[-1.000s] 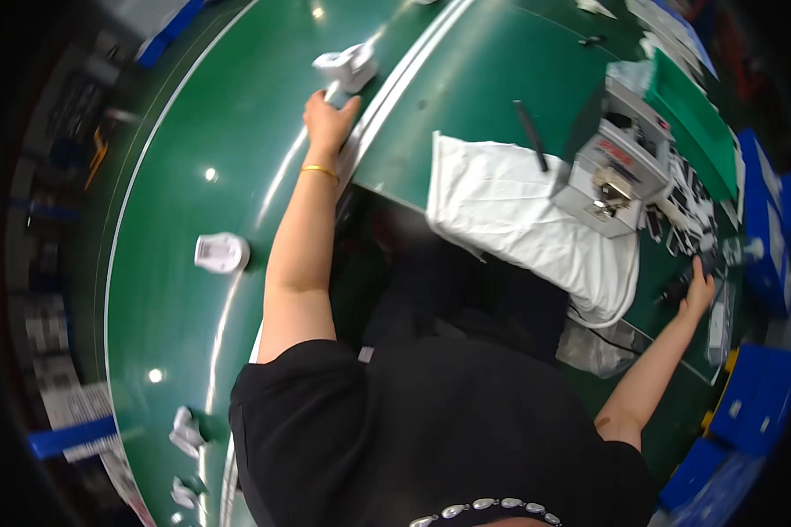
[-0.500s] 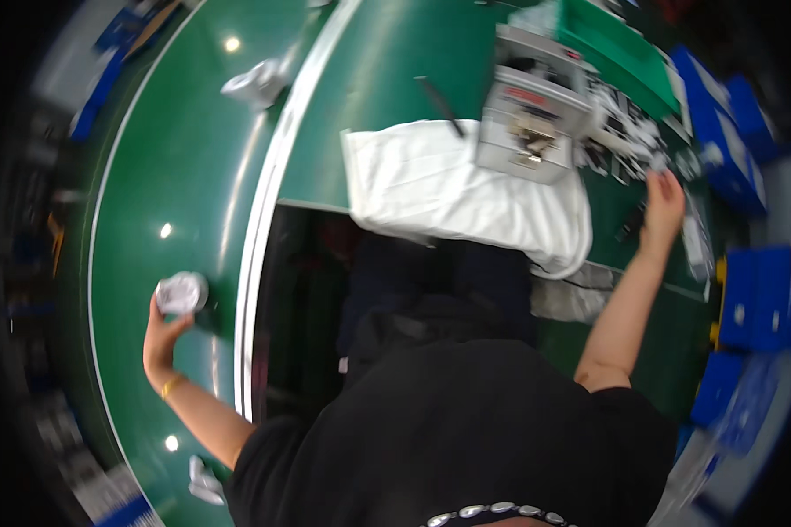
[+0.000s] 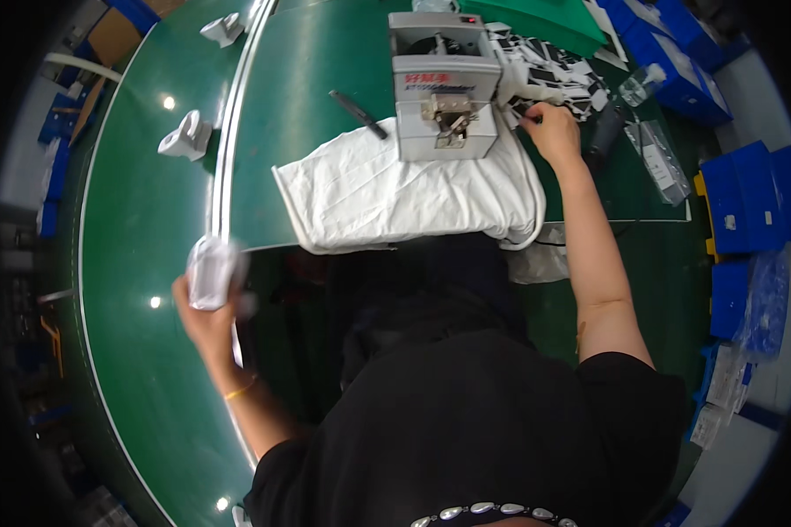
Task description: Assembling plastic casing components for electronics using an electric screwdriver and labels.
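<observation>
My left hand is closed around a white plastic part, blurred by motion, over the white rail beside the green belt. My right hand reaches to the near edge of a pile of small black-and-white pieces. Its thumb and fingertips are pinched together by a dark bit; what lies between them is too small to make out. Left of that hand stands a grey benchtop machine with a metal mechanism at its front. A white cloth lies under and before the machine.
White parts stand on the green belt at left. A black pen-like tool lies left of the machine. A green bin is behind the pile; a clear bag and blue bins are at right.
My left hand has carried the white part rightward from over the belt to the rail. My right hand has moved left to the pile. The whole view has shifted.
</observation>
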{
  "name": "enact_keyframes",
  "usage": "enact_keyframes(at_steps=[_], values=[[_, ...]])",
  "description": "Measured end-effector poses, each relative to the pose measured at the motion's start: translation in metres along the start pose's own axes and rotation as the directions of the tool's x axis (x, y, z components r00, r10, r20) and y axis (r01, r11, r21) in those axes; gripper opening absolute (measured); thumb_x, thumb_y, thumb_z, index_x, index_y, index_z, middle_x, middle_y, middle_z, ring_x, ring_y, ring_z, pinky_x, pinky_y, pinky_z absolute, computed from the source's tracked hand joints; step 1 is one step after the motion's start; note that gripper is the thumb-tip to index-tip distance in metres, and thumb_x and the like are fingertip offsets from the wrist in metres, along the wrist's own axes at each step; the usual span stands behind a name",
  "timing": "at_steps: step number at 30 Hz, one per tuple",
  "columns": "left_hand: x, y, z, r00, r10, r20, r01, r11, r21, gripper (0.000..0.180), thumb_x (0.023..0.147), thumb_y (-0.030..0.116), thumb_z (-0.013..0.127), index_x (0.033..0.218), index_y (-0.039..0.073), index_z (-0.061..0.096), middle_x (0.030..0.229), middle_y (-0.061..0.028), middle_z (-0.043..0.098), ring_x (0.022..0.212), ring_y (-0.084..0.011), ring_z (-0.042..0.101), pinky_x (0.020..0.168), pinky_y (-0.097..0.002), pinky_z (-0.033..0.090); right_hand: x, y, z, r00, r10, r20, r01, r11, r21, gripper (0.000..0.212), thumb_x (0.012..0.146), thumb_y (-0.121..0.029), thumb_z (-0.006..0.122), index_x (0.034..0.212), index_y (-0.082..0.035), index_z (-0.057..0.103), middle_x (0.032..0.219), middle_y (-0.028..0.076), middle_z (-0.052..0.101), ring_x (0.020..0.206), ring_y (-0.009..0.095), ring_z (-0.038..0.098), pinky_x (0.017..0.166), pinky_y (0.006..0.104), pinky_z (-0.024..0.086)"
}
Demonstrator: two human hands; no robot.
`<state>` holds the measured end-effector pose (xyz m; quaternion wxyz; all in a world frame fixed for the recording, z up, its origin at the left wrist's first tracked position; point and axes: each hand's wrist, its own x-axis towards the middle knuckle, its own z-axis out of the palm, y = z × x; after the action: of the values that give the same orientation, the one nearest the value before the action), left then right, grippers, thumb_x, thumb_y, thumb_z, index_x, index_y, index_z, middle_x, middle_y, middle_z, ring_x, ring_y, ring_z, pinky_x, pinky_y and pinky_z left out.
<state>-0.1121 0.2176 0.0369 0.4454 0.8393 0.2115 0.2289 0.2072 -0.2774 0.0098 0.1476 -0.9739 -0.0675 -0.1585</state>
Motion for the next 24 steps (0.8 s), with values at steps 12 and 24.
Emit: enact_keyframes(at_steps=[12, 24], values=[[-0.042, 0.098, 0.194, 0.855, 0.511, 0.089, -0.491, 0.852, -0.181, 0.091, 0.059, 0.019, 0.094, 0.135, 0.003, 0.048, 0.135, -0.0185, 0.049, 0.129, -0.0377, 0.046, 0.106, -0.0447, 0.041, -0.049, -0.007, -0.053, 0.976, 0.215, 0.040, -0.196, 0.779, 0.596, 0.031, 0.100, -0.009, 0.052, 0.129, -0.013, 0.064, 0.104, 0.008, 0.068, 0.076, 0.010, 0.063, 0.071, 0.0242, 0.052], [-0.056, 0.074, 0.257, 0.804, 0.582, 0.119, -0.570, 0.812, -0.125, 0.056, 0.062, 0.025, 0.087, 0.104, 0.002, 0.057, 0.123, -0.0148, 0.062, 0.116, -0.0354, 0.056, 0.099, -0.0441, 0.040, -0.115, -0.115, -0.080, 0.946, -0.168, 0.277, -0.206, 0.349, 0.914, 0.021, 0.091, 0.000, 0.069, 0.111, -0.002, 0.066, 0.091, -0.001, 0.067, 0.073, 0.003, 0.056, 0.064, 0.0177, 0.045]])
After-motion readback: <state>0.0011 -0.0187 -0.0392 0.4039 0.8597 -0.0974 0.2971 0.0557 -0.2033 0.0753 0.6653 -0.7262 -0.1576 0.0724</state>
